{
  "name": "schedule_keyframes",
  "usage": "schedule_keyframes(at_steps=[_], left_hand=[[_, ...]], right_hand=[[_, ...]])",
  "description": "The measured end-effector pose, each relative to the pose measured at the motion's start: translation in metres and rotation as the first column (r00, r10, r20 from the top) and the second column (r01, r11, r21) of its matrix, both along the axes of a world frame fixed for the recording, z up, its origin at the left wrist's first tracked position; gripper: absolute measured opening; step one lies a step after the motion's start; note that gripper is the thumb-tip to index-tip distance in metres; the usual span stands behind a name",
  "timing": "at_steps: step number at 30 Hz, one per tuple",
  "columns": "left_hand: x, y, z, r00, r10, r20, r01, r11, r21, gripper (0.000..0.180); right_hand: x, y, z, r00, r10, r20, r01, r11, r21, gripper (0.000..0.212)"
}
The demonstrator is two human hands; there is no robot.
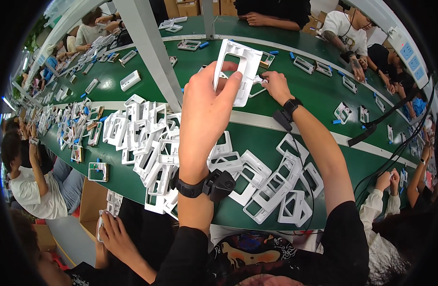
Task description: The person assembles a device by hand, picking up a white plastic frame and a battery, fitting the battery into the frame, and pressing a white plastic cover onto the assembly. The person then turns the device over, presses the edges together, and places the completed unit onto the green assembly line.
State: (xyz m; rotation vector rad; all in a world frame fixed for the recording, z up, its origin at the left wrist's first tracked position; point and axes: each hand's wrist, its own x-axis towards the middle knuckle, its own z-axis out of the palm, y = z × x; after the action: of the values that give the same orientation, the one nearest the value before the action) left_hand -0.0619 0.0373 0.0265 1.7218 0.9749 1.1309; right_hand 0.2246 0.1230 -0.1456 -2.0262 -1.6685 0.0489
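Raised over the green belt, my left hand (204, 102) grips a white plastic housing (250, 71), rectangular with a large window opening, tilted upright. The thumb presses its front edge, and the other fingers are partly hidden behind it. Farther right, my right hand (276, 88) reaches over the belt, its fingers pinched at a small pale piece with a dark tip (258, 82). What exactly that piece is cannot be made out, as the held housing partly covers it. Similar white housings (273, 188) lie loosely piled on the green table below my arms.
A large heap of white housings (142, 138) lies left of my arm, beside a metal post (149, 52). Part-filled housings and blue cylinders sit along the belt (200, 59). Black cables (395, 152) hang at right. A co-worker's hand (118, 238) is at lower left.
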Motion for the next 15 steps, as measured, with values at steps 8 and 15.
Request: schedule_keyframes(at_steps=[8, 15], left_hand=[[-0.005, 0.005, -0.003, 0.998, 0.005, 0.065, -0.005, 1.000, -0.006, 0.030], [-0.005, 0.006, -0.003, 0.997, 0.004, 0.077, -0.002, 1.000, -0.018, 0.030]], right_hand=[[0.007, 0.009, 0.004, 0.997, 0.045, -0.065, -0.051, 0.993, -0.106, 0.030], [0.026, 0.028, 0.001, 0.946, 0.184, -0.267, -0.230, 0.961, -0.154, 0.032]])
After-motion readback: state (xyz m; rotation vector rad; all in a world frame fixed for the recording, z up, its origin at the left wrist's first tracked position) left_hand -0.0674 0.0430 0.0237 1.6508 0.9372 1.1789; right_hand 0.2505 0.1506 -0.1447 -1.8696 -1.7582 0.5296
